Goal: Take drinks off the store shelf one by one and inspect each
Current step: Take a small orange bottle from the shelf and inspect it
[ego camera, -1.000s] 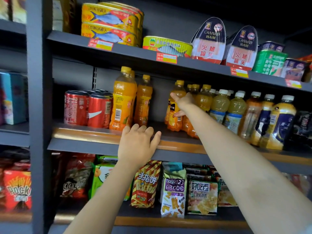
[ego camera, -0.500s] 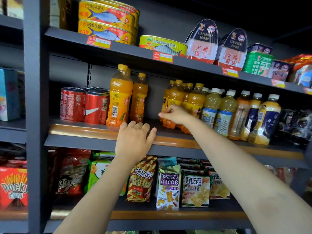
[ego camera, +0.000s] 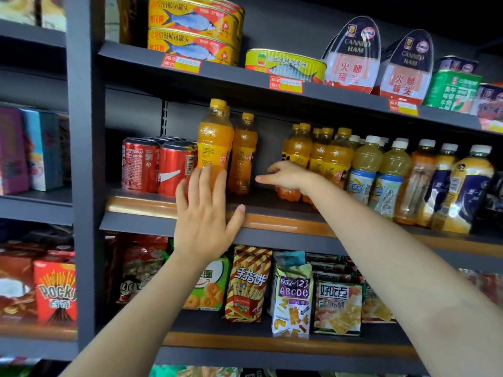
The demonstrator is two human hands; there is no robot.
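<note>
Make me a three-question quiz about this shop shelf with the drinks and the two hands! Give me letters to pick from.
1. Where do the red cans stand?
A. left of the tall orange bottle
B. top shelf
C. bottom shelf

2. What colour are the caps on the two pale yellow bottles?
A. red
B. white
C. black

3. How is the left hand?
A. fist
B. holding a can
C. open, fingers straight

Answers: 1 A, they sit beside it on the middle shelf. 2 B, white caps. 3 C, fingers spread before the shelf edge.
</note>
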